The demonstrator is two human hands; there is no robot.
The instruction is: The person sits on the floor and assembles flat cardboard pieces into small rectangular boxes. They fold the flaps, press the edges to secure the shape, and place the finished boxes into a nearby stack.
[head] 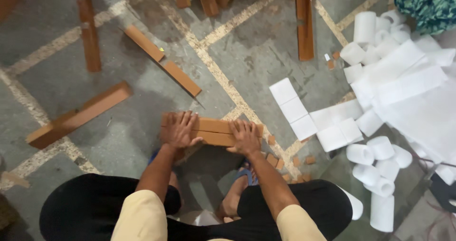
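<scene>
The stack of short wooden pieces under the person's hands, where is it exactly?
In the head view the wooden stack lies on the floor just ahead of the person's feet, left hand and right hand pressing its ends, white foam squares to its right.

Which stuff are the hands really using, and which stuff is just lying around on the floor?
In use:
left hand and right hand, both pressing flat on the short wooden blocks

Lying about:
long wooden planks
white foam rolls
flat white foam pieces
small wood offcuts
</scene>
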